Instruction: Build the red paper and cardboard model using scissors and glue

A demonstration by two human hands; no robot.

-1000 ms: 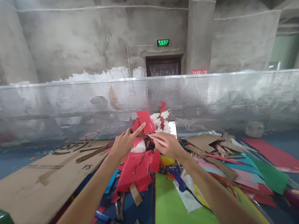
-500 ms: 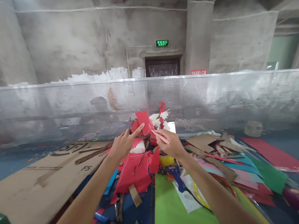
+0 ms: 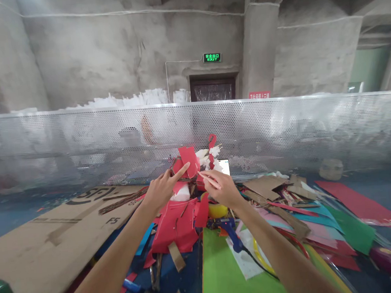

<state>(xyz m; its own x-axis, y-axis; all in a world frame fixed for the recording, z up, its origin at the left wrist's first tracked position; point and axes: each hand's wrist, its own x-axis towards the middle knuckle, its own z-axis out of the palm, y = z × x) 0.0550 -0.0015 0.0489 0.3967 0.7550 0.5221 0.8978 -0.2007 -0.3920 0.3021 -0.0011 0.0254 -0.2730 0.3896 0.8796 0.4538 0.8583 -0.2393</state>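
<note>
My left hand [image 3: 160, 187] reaches in from the left, its index finger stretched across a small red sheet [image 3: 190, 158] and pressing it. Its other fingers are bent and partly hidden. In my right hand [image 3: 223, 186] is a pink pen-shaped tool [image 3: 211, 181], pinched between the fingers. The tool's thin tip meets the lower right edge of the red sheet, where a short pale mark shows. Right behind stand white paper flowers [image 3: 215, 151] and a curled red strip [image 3: 212, 139]. Below my left hand lies a larger red folded piece [image 3: 175, 226].
A blue glue gun [image 3: 233, 234] with a black cord lies on a green sheet [image 3: 223, 271]. Brown cardboard [image 3: 62, 231] covers the left side. Coloured sheets and scraps [image 3: 311, 218] pile up at right. A perforated metal screen [image 3: 265, 126] stands behind; a phone [image 3: 224, 166] leans there.
My right hand has moved slightly right and down with the pink tool, its tip now lower on the sheet's right edge. The red sheet has turned a little; my left hand stays nearly still.
</note>
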